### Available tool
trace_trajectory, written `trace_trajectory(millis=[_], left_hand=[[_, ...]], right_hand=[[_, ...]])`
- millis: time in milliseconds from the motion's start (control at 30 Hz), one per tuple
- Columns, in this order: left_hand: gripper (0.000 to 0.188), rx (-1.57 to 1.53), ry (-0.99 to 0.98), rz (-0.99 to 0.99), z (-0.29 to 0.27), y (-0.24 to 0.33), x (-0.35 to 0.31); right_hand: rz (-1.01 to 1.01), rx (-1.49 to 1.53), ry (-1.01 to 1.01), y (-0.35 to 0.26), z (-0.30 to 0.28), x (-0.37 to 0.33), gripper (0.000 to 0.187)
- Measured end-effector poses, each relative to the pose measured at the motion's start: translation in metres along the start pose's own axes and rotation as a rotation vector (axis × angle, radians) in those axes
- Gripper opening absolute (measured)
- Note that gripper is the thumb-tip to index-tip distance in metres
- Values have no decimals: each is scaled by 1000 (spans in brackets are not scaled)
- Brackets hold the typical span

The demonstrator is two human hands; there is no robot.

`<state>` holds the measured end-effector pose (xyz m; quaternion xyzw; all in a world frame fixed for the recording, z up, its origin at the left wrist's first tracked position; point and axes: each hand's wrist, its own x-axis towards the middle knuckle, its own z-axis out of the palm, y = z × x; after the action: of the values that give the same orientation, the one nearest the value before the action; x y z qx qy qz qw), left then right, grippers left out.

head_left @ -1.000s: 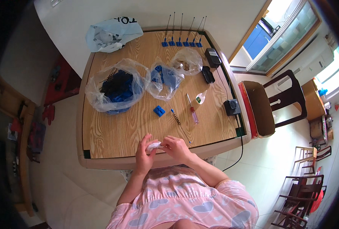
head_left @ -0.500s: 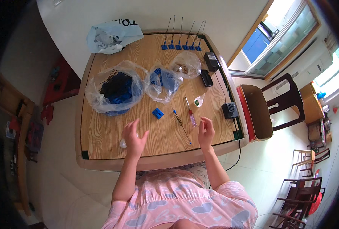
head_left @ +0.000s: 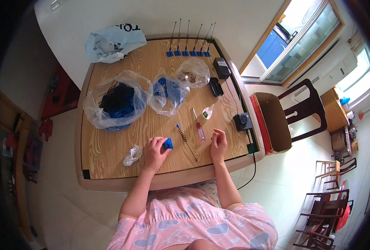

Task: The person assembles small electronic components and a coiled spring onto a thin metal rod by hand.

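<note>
My left hand (head_left: 155, 152) grips a small blue plastic block (head_left: 168, 144) between thumb and fingers, near the front of the table. Loosely curled, my right hand (head_left: 219, 145) rests near the front edge with nothing visible in it; its fingers stand a little apart. Between the hands lies a thin rod with a black coil spring (head_left: 183, 134) and blue ends. A screwdriver (head_left: 201, 131) with a clear pinkish handle lies just left of my right hand. Beyond it is a small white squeeze bottle (head_left: 208, 112). Left of my left hand sits a crumpled white wad (head_left: 132, 156).
Clear bags hold dark and blue parts (head_left: 117, 100), blue pieces (head_left: 168, 93) and small brownish parts (head_left: 193, 73). Several spring rods on blue bases (head_left: 185, 53) stand at the back. Black adapters (head_left: 242, 121), a black case (head_left: 216, 87) and a cable line the right side.
My left hand has picked up the blue block from the table and brought it nearer, uncovering the white wad. My right hand has shifted slightly. The whole view has moved a little.
</note>
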<state>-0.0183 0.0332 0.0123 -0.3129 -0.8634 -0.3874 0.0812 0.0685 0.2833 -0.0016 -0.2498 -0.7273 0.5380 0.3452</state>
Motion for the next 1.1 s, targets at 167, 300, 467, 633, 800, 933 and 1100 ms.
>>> trace_trajectory(millis=[167,300,467,633,800,933,1100], left_hand=[[50,-68,21,-19,-9,8,-18],[45,-44,27,23,-6,6,-17],[39,-40,36,25,-9,9,-18],[40,-20,38,32,-7,10,-17],[40,-29,47,39,-6,9,-18],[39,-27,46,33,-9,10,-17],[38,-46,43,10,-8,8,-18]], right_hand=[[-58,-56,3,-6,-1,1,15],[-61,-57,-1,-2,1,2,14],[-69,-43,-10,1,1,0,13],[-72,-78,23,6,2,12,21],[-99,-66,13,21,13,60,35],[-226,-199,4,9,29,79,38],[-363,-177,25,-24,32,96,34]])
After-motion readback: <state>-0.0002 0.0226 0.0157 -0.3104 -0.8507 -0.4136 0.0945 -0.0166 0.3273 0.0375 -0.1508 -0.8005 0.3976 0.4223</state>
